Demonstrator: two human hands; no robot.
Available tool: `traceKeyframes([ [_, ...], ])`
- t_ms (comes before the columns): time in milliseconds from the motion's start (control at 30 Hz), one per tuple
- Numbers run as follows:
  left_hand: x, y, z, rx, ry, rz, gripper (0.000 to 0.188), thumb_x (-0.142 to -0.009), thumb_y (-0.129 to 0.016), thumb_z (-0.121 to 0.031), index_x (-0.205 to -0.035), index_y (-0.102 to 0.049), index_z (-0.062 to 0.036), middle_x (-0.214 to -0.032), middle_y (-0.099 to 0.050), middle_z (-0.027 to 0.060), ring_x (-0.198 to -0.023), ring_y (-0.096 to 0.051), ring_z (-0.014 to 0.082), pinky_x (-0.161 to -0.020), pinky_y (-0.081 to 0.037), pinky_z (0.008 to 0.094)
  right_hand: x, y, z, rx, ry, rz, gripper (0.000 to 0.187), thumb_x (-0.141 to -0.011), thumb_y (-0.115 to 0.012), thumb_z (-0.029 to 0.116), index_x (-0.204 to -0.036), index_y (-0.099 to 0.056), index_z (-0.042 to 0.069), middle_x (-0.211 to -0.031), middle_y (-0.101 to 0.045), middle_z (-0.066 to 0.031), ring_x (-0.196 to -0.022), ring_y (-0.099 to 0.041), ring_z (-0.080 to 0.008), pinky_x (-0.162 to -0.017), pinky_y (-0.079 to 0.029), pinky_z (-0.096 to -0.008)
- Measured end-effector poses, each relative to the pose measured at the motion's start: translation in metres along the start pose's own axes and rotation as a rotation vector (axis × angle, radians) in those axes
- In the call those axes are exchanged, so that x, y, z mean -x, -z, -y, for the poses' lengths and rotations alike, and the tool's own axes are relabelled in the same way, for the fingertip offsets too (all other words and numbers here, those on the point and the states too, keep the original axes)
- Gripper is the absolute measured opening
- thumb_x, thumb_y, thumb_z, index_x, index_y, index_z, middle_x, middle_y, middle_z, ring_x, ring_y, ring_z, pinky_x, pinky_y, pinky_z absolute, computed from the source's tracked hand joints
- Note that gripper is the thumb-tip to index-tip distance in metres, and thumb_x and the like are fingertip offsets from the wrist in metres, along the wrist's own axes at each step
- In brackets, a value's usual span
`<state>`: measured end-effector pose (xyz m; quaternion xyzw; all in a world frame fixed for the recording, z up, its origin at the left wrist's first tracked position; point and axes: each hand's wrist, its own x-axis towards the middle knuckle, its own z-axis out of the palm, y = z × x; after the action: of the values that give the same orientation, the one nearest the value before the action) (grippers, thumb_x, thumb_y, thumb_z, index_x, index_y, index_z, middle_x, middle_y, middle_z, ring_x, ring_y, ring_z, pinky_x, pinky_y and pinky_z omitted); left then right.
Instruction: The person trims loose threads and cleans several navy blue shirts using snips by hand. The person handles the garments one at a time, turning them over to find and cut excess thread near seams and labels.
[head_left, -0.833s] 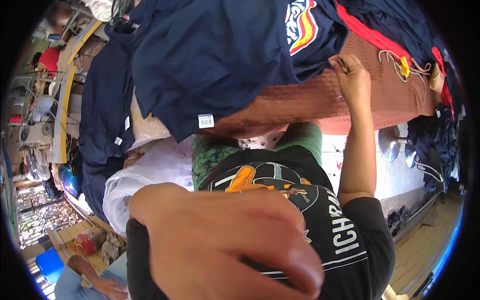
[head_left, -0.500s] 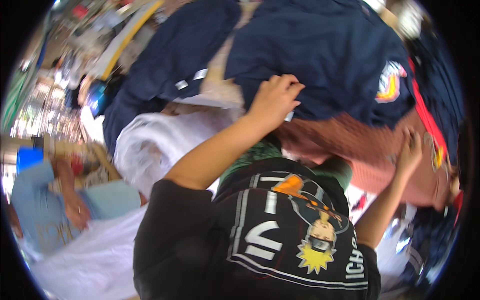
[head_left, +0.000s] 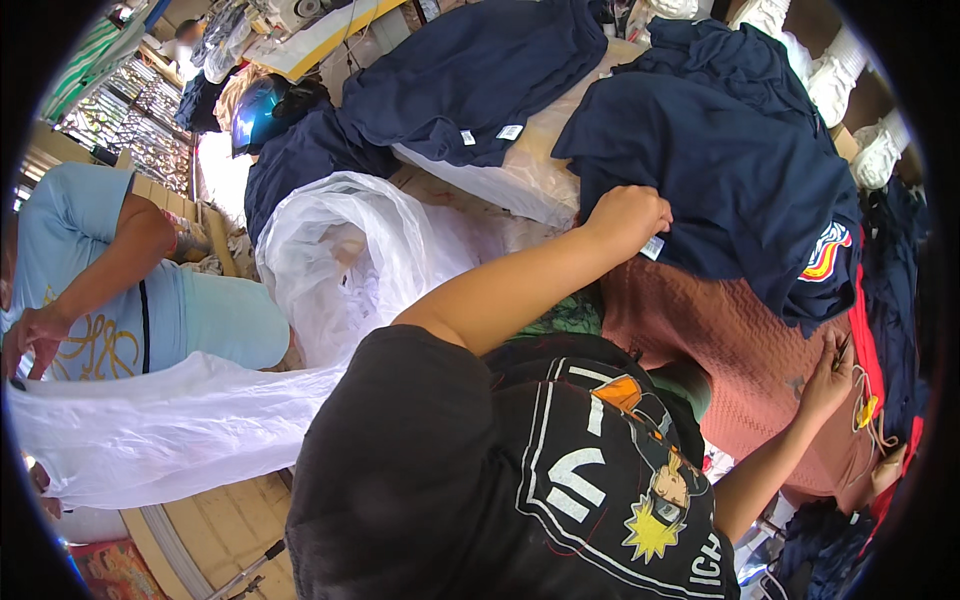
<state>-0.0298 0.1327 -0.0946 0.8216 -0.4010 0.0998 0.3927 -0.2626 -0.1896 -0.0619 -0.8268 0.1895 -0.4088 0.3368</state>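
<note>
A navy garment (head_left: 710,160) with a colourful printed patch lies spread on the brown textured cloth before me. My left hand (head_left: 632,220) is closed at its near edge, fingers pinching the cloth beside a small white label (head_left: 652,248). Lower right, over the brown cloth (head_left: 740,350), my right hand (head_left: 826,382) is closed round a small dark pointed tool (head_left: 843,346); most of it is hidden in the fingers. A white cord with a yellow piece (head_left: 866,410) hangs close to that hand.
More navy garments (head_left: 470,80) with white labels lie at the far left. A big white translucent bag (head_left: 340,240) stands open left of me. Beyond it sits a person in a light blue shirt (head_left: 90,270). Red-edged navy cloth (head_left: 890,290) hangs at the right.
My view has turned, so the scene sits further right and lower. My left hand has gone from loosely bent fingers on the garment to a pinch at its edge by the label.
</note>
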Motion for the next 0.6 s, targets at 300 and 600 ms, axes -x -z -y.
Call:
traceKeyframes([
  [300, 0.059, 0.081, -0.027, -0.299, -0.310, 0.480, 0.026, -0.078, -0.067, -0.013, -0.103, -0.070, -0.0074, -0.093, -0.072, 0.0113, -0.091, -0.068, 0.0275, -0.081, -0.053, 0.0403, -0.015, -0.005, 0.009, -0.046, 0.129, 0.124, 0.018, -0.097, -0.057, 0.011, -0.104, -0.061, -0.005, -0.093, -0.063, -0.0025, -0.087, -0.057, -0.0108, -0.083, -0.046, -0.0235],
  [600, 0.082, 0.189, -0.108, 0.117, -0.375, 0.472, 0.043, -0.084, -0.069, -0.033, -0.116, -0.064, -0.0037, -0.105, -0.067, 0.0169, -0.100, -0.063, 0.0347, -0.082, -0.049, 0.0451, -0.011, -0.071, 0.117, -0.356, 0.307, 0.377, 0.025, -0.091, -0.066, 0.017, -0.105, -0.065, -0.004, -0.095, -0.065, -0.0037, -0.081, -0.059, -0.0098, -0.076, -0.047, -0.0248],
])
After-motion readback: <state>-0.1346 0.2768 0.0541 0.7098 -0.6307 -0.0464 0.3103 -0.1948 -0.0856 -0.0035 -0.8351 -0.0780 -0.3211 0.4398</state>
